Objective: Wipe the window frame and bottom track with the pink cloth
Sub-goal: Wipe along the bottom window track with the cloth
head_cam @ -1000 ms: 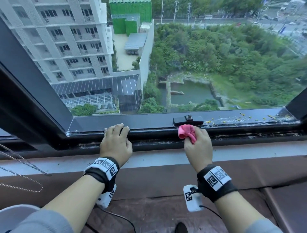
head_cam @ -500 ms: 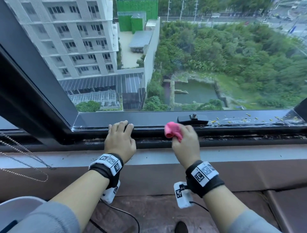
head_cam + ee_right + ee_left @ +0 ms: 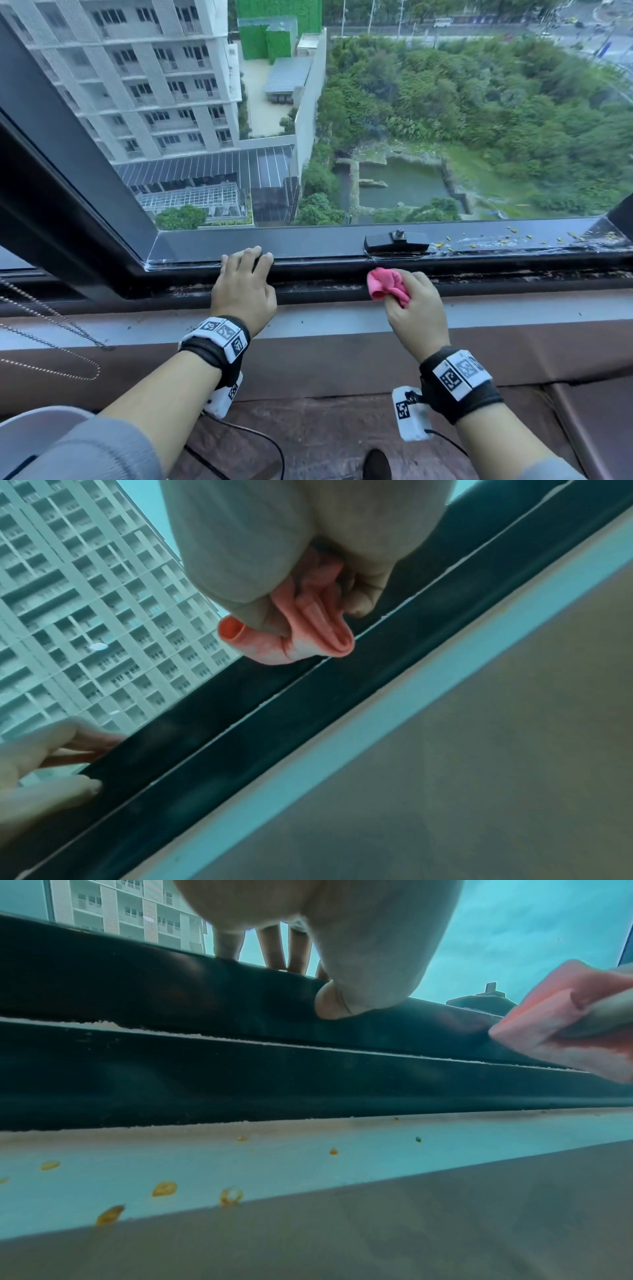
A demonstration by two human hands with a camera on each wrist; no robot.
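The person leans at the sill with both hands on the window. The right hand [image 3: 416, 308] has the pink cloth [image 3: 387, 282] bunched in its curled fingers and thumb, a wad of it sticking out toward the left hand. From the right wrist view the folded cloth [image 3: 308, 631] sits against the dark bottom track [image 3: 513, 279], just over the pale seam that runs along it (whether it presses hard or only touches, I cannot tell). The cloth lies below and slightly left of the black latch [image 3: 397, 242] mounted on the window frame [image 3: 308, 240].

The left hand [image 3: 245, 291] is well apart from the cloth, further left along the same rail. Its fingers are draped over the top edge of the frame, fairly straight, with the thumb [image 3: 337, 1005] set against the rail's inner face, so it rests there rather than clutching anything.

Small yellow flecks [image 3: 513, 234] lie on the outer ledge to the right of the latch, and a few more on the pale sill [image 3: 164, 1188] beneath the left wrist.
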